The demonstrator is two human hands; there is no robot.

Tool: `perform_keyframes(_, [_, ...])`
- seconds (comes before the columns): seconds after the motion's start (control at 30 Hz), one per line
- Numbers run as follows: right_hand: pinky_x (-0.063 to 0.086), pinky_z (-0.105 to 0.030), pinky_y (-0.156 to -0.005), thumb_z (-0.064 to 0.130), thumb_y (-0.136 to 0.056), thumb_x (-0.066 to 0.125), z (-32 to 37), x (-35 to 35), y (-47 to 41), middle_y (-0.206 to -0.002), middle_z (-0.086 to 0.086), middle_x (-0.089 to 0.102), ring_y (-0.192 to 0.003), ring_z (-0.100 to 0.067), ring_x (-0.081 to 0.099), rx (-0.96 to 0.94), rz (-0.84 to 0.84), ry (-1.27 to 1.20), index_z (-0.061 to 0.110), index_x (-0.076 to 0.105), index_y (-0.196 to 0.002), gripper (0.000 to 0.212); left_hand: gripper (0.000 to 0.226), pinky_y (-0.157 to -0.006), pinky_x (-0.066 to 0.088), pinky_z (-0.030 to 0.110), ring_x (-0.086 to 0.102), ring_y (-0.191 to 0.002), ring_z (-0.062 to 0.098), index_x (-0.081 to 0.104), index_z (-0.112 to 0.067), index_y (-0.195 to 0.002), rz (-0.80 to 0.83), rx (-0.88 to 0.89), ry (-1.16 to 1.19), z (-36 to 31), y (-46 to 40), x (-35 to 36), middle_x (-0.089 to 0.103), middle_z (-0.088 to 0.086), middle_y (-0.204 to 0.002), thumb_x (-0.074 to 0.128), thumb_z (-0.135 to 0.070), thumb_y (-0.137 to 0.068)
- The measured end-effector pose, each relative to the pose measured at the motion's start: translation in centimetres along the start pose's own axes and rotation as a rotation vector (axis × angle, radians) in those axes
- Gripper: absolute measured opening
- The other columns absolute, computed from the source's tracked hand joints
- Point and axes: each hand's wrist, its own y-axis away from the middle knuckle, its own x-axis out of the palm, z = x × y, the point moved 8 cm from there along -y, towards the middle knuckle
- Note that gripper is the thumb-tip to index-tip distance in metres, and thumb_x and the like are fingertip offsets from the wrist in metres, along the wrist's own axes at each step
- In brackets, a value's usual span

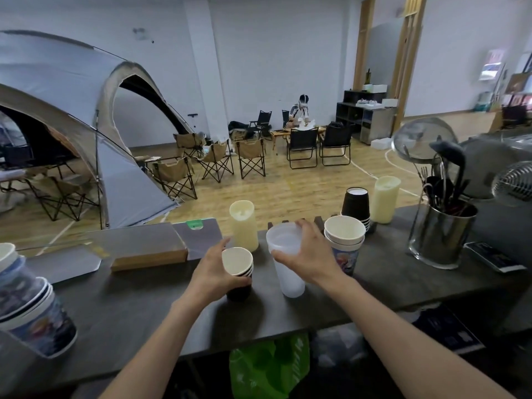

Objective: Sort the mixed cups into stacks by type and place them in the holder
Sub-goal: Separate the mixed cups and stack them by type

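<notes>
My left hand (214, 272) grips a short stack of black paper cups (238, 272) standing upright on the dark table (403, 280). My right hand (305, 254) curls over the rim of a stack of translucent plastic cups (285, 260) just to the right. Behind that hand stands a stack of printed blue cups (344, 243) with white insides. Further back an upturned stack of black cups (356, 207) sits near the table's far edge. At the near left, printed cups lie stacked in a clear holder (31, 309).
Two cream pillar candles (244, 226) (385, 198) stand at the table's back edge. A steel utensil pot (442, 234) is at the right, with a fan behind it. A wooden box (149, 246) lies at the left. A green bag (267, 367) hangs below the table.
</notes>
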Motion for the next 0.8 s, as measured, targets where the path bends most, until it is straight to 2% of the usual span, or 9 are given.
perform_keyframes(0.13, [0.035, -0.024, -0.097, 0.049, -0.072, 0.084, -0.5, 1.9, 0.7, -0.14, -0.001, 0.047, -0.124, -0.016, 0.046, 0.024, -0.017, -0.151, 0.015, 0.036, -0.149, 0.098, 0.121, -0.115, 0.036, 0.04, 0.043, -0.139, 0.021, 0.036, -0.022, -0.155, -0.036, -0.016, -0.022, 1.6, 0.5, -1.5, 0.045, 0.001, -0.156, 0.097, -0.046, -0.054])
perform_keyframes(0.3, [0.031, -0.024, -0.103, 0.052, -0.074, 0.084, 1.5, 5.7, 0.5, -0.149, -0.003, 0.039, -0.134, -0.017, 0.04, -0.035, 0.103, -0.218, 0.015, 0.026, -0.154, 0.106, 0.123, -0.113, 0.036, 0.039, 0.043, -0.14, 0.022, 0.036, -0.021, -0.156, -0.096, -0.042, -0.002, 3.2, 1.5, -3.3, 0.045, 0.002, -0.156, 0.099, -0.045, -0.052])
perform_keyframes(0.47, [0.028, -0.022, -0.104, 0.048, -0.075, 0.085, 1.6, 7.0, 0.2, -0.151, -0.001, 0.041, -0.133, -0.012, 0.039, -0.052, 0.123, -0.258, 0.014, 0.028, -0.155, 0.103, 0.115, -0.107, 0.034, 0.027, 0.045, -0.138, 0.019, 0.043, -0.018, -0.151, -0.145, -0.047, 0.042, 3.9, 2.5, -3.3, 0.047, 0.001, -0.155, 0.1, -0.039, -0.053])
perform_keyframes(0.57, [0.032, -0.022, -0.102, 0.044, -0.073, 0.087, 1.3, 6.8, 0.2, -0.141, 0.003, 0.046, -0.124, -0.007, 0.042, -0.054, 0.124, -0.274, 0.015, 0.033, -0.153, 0.101, 0.114, -0.108, 0.033, 0.026, 0.046, -0.138, 0.019, 0.043, -0.018, -0.151, -0.152, -0.046, 0.05, 4.0, 2.7, -3.2, 0.047, 0.0, -0.154, 0.099, -0.038, -0.054])
perform_keyframes(0.63, [0.039, -0.025, -0.102, 0.044, -0.068, 0.088, 1.0, 6.4, -0.1, -0.136, 0.003, 0.05, -0.122, -0.01, 0.048, -0.06, 0.083, -0.263, 0.015, 0.038, -0.15, 0.1, 0.114, -0.111, 0.035, 0.029, 0.046, -0.137, 0.019, 0.043, -0.018, -0.151, -0.155, -0.049, 0.046, 3.9, 2.8, -3.3, 0.048, 0.0, -0.154, 0.099, -0.038, -0.054])
perform_keyframes(0.73, [0.045, -0.036, -0.106, 0.053, -0.062, 0.086, 0.2, 5.8, -0.5, -0.14, -0.002, 0.053, -0.125, -0.017, 0.052, -0.032, 0.044, -0.246, 0.015, 0.04, -0.149, 0.105, 0.113, -0.112, 0.036, 0.032, 0.047, -0.136, 0.019, 0.044, -0.019, -0.15, -0.161, -0.061, 0.056, 3.9, 2.9, -3.3, 0.049, -0.001, -0.153, 0.099, -0.04, -0.054])
perform_keyframes(0.8, [0.046, -0.035, -0.105, 0.058, -0.06, 0.083, -0.3, 5.5, -0.5, -0.14, 0.0, 0.055, -0.125, -0.016, 0.053, -0.031, 0.008, -0.237, 0.016, 0.042, -0.148, 0.106, 0.114, -0.112, 0.037, 0.033, 0.047, -0.135, 0.018, 0.045, -0.02, -0.15, -0.162, -0.064, 0.062, 3.8, 2.8, -3.3, 0.05, -0.001, -0.152, 0.099, -0.042, -0.052])
